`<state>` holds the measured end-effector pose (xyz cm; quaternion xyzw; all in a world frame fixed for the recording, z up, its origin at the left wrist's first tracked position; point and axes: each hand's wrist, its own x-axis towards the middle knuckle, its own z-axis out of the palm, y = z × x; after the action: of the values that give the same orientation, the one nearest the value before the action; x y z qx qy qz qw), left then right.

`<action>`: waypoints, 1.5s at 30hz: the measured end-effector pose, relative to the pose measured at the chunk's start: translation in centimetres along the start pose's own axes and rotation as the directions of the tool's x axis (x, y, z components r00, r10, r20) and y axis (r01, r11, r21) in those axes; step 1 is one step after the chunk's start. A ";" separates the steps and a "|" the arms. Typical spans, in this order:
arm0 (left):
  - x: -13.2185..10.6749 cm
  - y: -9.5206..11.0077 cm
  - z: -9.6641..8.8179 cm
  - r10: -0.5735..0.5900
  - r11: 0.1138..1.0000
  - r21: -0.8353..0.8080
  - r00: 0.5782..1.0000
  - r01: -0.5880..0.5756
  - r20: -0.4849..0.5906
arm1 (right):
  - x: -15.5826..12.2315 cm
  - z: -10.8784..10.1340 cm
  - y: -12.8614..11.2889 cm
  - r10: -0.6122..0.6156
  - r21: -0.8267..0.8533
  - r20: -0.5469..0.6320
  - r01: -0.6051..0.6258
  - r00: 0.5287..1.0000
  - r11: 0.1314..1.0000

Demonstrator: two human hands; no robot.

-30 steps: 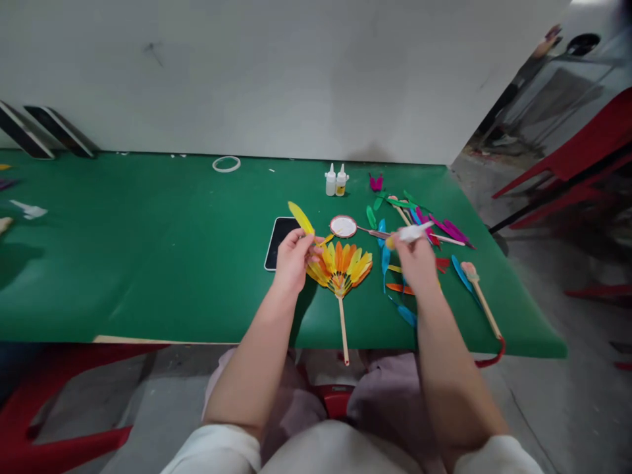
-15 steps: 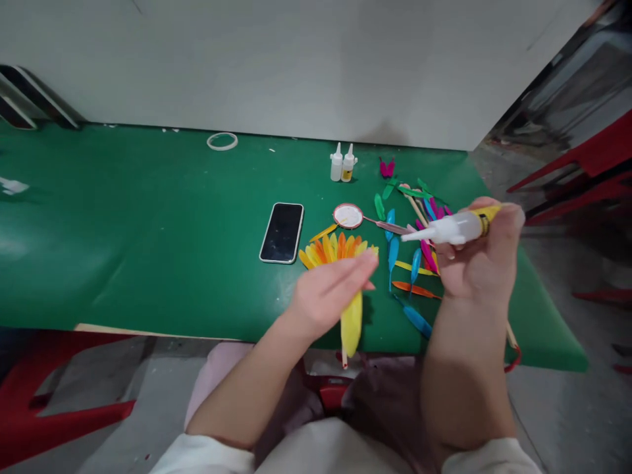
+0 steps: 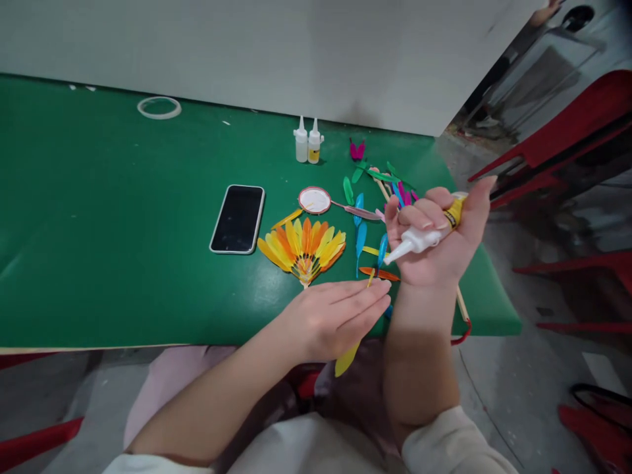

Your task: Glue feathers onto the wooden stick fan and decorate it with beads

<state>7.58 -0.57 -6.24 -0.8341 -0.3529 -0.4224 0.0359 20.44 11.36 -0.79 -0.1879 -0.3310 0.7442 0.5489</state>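
My right hand is raised above the table's right end, fingers wrapped round a small white glue bottle with a yellow label, nozzle pointing left and down. My left hand lies palm up just below it, fingers stretched out, with a yellow feather resting across it; the feather's quill tip sticks up near the nozzle. Behind the hands, a fan of yellow and orange feathers on a wooden stick lies on the green table.
A black phone lies left of the fan. A round white dish, two glue bottles, several loose coloured feathers and a white ring also lie on the table. Red chairs stand to the right.
My left hand took the yellow feather from beside the fan and brought it down, palm up, near the table's front edge. My right hand lifted the glue bottle and tilted its nozzle toward the feather.
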 end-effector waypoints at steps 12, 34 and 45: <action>0.9 0.3 -0.5 -0.021 1.000 0.017 1.000 0.021 0.012 | 1.0 -0.6 1.1 0.088 -0.058 0.024 -0.087 0.996 0.995; 0.7 0.6 0.8 0.004 0.998 0.057 1.000 -0.004 0.003 | 1.5 -1.0 2.1 -0.235 -0.323 -0.248 0.148 0.940 0.935; 0.9 0.2 -0.5 -0.004 0.995 0.102 1.000 0.001 0.023 | 2.0 -1.0 3.3 -0.162 -0.436 -0.201 0.060 0.966 0.898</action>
<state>7.75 -0.41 -5.20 -0.8356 -0.3755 -0.3941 0.0737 18.12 12.90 -3.66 -0.3699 -0.4294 0.5938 0.5711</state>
